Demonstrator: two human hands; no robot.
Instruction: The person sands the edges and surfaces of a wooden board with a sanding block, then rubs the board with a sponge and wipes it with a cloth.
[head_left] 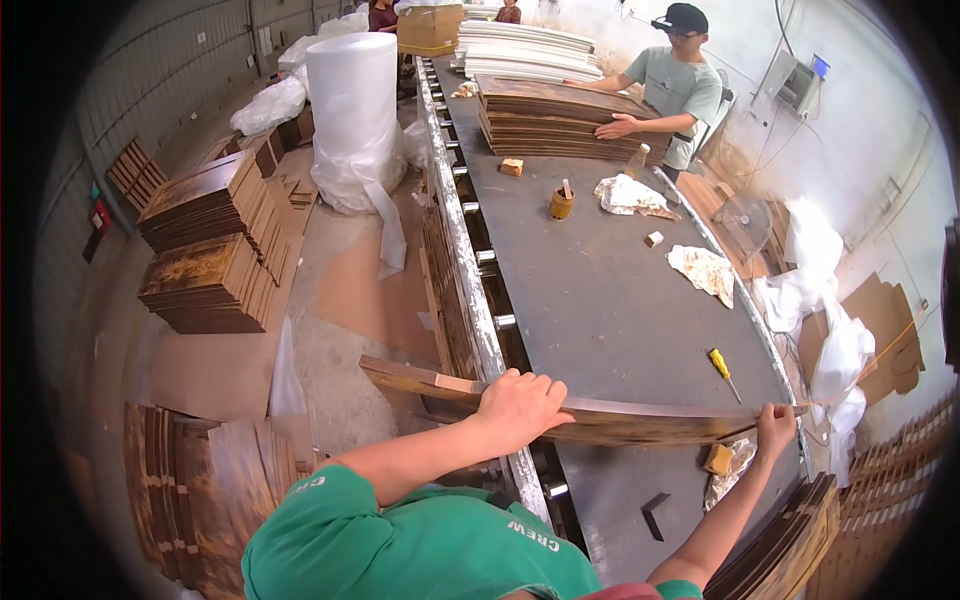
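Note:
A long dark-brown wooden board (640, 424) stands on its narrow edge across the dark worktable, its left end sticking out past the table's left side. My left hand (522, 405) is closed over the board's upper edge left of its middle. At the right end, my right hand (776, 430) grips the board with bent fingers. Just beyond the board lies a yellow-handled screwdriver (720, 366). On the near side, a yellowish block (718, 459) rests by a crumpled white rag (738, 468), close to my right forearm. A black L-shaped piece (653, 516) lies nearer me.
Across the table (600, 290), a co-worker (678, 90) has hands on stacked brown boards (560, 118). A small tin (562, 204) and stained rags (702, 272) lie between us. Board stacks (205, 285) and a white wrap roll (352, 110) stand left; more boards (790, 545) lean at right.

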